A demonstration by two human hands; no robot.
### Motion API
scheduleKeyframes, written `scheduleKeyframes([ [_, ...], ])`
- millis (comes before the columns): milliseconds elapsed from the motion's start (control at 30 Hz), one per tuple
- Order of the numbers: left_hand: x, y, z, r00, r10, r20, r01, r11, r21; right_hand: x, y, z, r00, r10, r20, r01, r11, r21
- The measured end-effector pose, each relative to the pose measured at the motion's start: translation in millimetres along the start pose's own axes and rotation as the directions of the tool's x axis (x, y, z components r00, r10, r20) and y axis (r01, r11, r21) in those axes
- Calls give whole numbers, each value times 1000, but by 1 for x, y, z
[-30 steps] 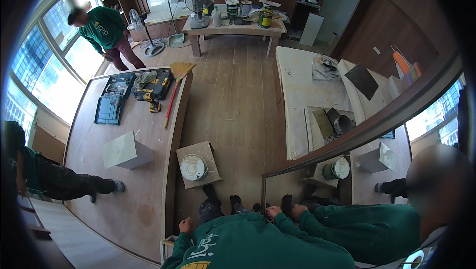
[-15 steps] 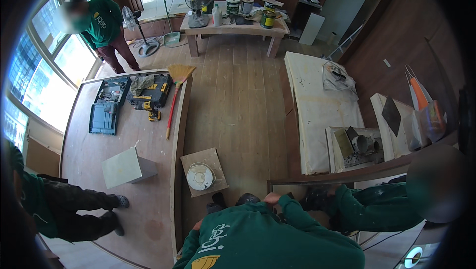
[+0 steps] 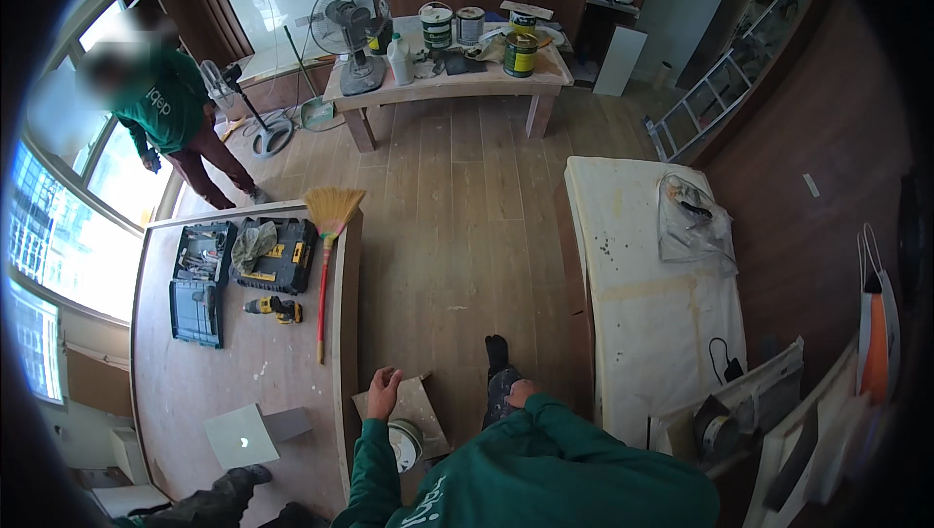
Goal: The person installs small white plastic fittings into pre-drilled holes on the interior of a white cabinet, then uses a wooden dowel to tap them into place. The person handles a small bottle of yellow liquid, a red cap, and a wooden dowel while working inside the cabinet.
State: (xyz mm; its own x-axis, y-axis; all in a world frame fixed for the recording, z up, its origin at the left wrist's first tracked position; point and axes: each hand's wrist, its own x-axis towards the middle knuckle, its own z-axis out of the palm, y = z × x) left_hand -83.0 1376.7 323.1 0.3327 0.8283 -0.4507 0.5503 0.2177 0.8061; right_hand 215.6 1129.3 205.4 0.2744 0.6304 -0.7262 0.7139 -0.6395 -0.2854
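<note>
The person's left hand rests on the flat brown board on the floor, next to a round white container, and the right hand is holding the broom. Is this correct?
Not quite. In the head view the right hand is on the person's own dark-socked leg, not holding the broom, which lies far off on the wooden platform. The left hand does rest on the flat brown board, next to the round white container.

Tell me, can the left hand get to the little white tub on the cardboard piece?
Probably yes. The left hand rests open on the cardboard piece, and the white tub sits just below it on the same piece. Nothing lies between them, though the green sleeve covers the tub's left edge.
</note>
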Motion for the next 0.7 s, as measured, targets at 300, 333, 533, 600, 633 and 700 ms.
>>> scheduleKeyframes([
  [300, 91, 24, 55, 933, -334, 130, 323, 941, 100, 87, 4, -185, 996, 92, -1, -76, 833, 548],
  [333, 89, 15, 58, 904, -418, 96, 415, 909, 47, 100, 4, -203, 997, 73, -15, -53, 829, 557],
  [533, 77, -24, 76, 542, -841, 1, 784, 505, -360, 193, -6, -308, 990, -143, -19, 127, 805, 579],
  [600, 102, -14, 90, 498, -867, -3, 814, 469, -344, 222, -3, -352, 983, -177, -40, 166, 789, 591],
  [633, 122, -7, 99, 491, -871, 3, 825, 464, -323, 242, 2, -371, 979, -185, -86, 199, 778, 595],
  [700, 168, 10, 107, 495, -869, 7, 837, 475, -273, 288, 7, -408, 979, -146, -143, 204, 759, 619],
])
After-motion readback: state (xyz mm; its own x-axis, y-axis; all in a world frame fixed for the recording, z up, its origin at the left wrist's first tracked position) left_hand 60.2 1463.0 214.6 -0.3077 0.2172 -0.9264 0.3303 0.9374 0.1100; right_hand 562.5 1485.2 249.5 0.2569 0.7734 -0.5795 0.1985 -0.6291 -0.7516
